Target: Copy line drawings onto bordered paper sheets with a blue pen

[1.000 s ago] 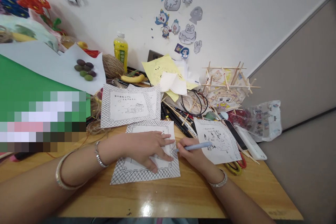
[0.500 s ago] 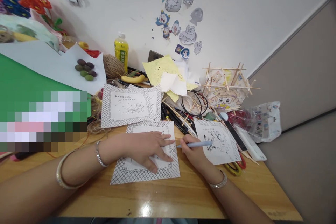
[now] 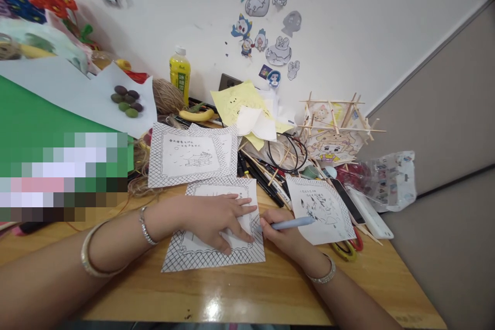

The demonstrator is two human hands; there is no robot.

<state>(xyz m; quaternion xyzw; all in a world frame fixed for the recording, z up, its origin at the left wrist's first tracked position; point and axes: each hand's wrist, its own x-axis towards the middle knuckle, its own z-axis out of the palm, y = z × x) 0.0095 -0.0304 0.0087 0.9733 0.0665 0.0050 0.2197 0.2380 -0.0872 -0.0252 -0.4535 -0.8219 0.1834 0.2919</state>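
Desk (image 3: 162,296): your working sheet (image 3: 216,260) lies flat on it, straight in front of you, nearer than the upper sheet (image 3: 195,159) and left of the right-hand sheet (image 3: 328,216). Status: bottom border is cross-hatched; right border looks sparser, mostly one-way strokes, so I'd call that strip part done. Centre is mostly under your hand, can't judge it. Sheet's bottom edge faces you; long axis unclear with the foreshortening. Your left hand (image 3: 216,219) is flat on it, fingers spread, gripping nothing. Your right hand (image 3: 281,232) is closed around the blue pen (image 3: 294,223). Pen's long axis runs crosswise, tip end left at the right border; tip contact can't be confirmed.
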